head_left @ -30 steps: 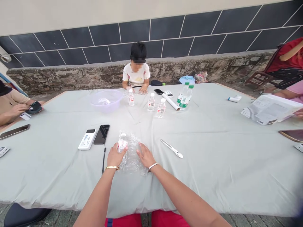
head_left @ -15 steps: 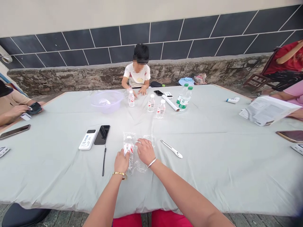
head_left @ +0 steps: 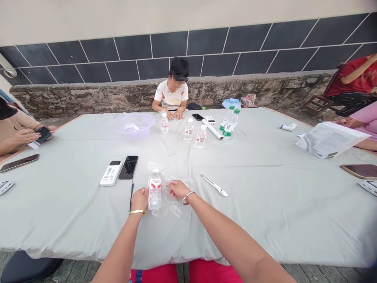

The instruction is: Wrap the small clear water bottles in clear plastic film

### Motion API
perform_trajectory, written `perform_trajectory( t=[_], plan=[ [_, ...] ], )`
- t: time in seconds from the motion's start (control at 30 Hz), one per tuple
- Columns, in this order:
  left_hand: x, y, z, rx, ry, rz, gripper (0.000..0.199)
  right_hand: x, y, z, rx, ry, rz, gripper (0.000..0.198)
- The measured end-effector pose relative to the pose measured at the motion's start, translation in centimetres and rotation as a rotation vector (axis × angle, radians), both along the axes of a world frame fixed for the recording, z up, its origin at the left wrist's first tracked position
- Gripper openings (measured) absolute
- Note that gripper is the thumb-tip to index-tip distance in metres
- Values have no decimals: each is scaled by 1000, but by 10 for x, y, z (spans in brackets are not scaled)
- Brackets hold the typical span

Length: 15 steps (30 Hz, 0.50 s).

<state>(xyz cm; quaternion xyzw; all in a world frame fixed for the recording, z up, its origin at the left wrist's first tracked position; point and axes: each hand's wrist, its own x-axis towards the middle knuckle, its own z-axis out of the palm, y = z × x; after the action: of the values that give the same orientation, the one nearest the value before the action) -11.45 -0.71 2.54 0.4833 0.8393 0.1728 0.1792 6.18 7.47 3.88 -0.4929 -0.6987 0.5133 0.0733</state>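
A clear water bottle (head_left: 154,192) with a white cap and a red-and-white label appears to lie on crumpled clear plastic wrap (head_left: 173,206), its cap pointing away from me. Against the bottle's left side my left hand (head_left: 140,199) is closed, a gold bracelet on the wrist; its fingertips are hidden. My right hand (head_left: 178,189), with a silver bangle, is just right of the bottle and pinches the wrap. A white utility knife (head_left: 214,185) lies to the right of that hand.
Left of my hands lie a white power bank (head_left: 110,173) and a black phone (head_left: 128,167) with a strap. Farther off are a purple basin (head_left: 135,129), several bottles (head_left: 201,137) and a white roll (head_left: 212,129). People sit around the table (head_left: 250,220).
My left hand has slid left off the bottle's top to its side. The bottle has shifted slightly left, and its label now faces up. My right hand has turned and drawn slightly toward me.
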Motion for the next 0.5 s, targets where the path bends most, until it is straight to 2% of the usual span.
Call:
perform_trajectory(
  t=[0.13, 0.3, 0.4, 0.5],
  plan=[
    [15, 7, 5, 47, -30, 8, 29, -16, -2, -2, -7, -4, -71, 58],
    [26, 23, 17, 48, -99, 52, 40, -22, -7, -6, 140, -42, -98, 84],
    [25, 33, 22, -15, -198, 79, 39, -22, -13, -5, 207, -33, -76, 89],
    [18, 41, 20, 8, -266, 82, 29, -22, -16, -7, 235, -10, -53, 93]
  ],
)
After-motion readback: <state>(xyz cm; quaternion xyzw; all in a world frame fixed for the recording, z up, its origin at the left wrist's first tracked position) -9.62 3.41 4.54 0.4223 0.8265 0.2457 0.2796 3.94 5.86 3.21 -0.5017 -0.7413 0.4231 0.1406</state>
